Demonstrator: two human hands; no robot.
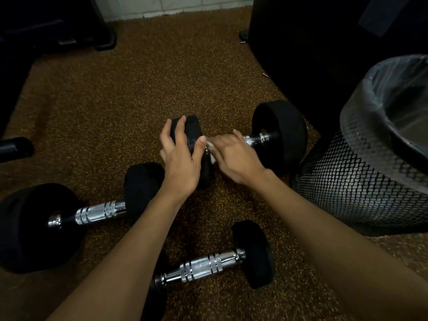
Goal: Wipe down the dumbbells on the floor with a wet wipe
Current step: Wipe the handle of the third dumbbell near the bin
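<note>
Gripping dumbbell point(282, 133) head with left hand point(183, 156); clamping wipe point(212, 150) on bar with right hand point(234, 156); bin point(361, 181) just beside, two dumbbells point(99, 212) point(203, 267) nearer.

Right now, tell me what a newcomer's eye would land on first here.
Two hands at the centre: the left hand grips the black end of the far dumbbell, the right hand holds a white wet wipe on its handle. Two more dumbbells lie nearer on the speckled floor, a lined mesh bin at right.

Both hands on far dumbbell point(284, 133).
Its left head gripped by left hand point(183, 158); right hand point(236, 158) holds wet wipe point(212, 158) against handle.
</note>
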